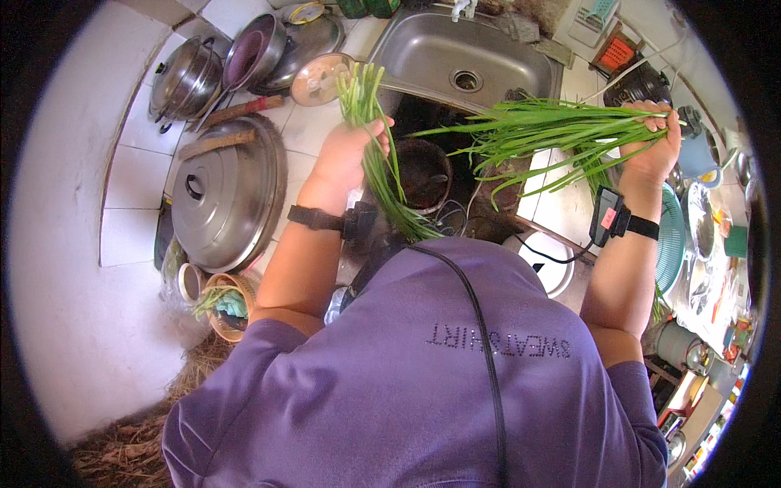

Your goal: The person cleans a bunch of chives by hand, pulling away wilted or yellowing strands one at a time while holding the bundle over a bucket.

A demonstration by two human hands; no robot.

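Observation:
My left hand [357,149] is closed around a bunch of garlic chives [360,100]. The pale cut ends stand up above the fist, and the leaves [390,201] trail down towards my chest. Out to the right, my right hand [653,140] grips a larger bunch of long green leaves [531,131], apparently the same plant, by its stem ends. Its leaf tips fan out leftward in front of the sink [421,49]. A dark, round pot or bucket [421,174] sits low between the two bunches. More green leaves [595,168] show below the right bunch.
A large domed metal lid [223,201] lies on the tiled counter at left, a wooden stick [216,145] across it. Pots [186,79] and a pan [250,52] stand behind. A teal basket [669,238] is beside my right forearm; a white round lid or bucket [546,262] sits lower.

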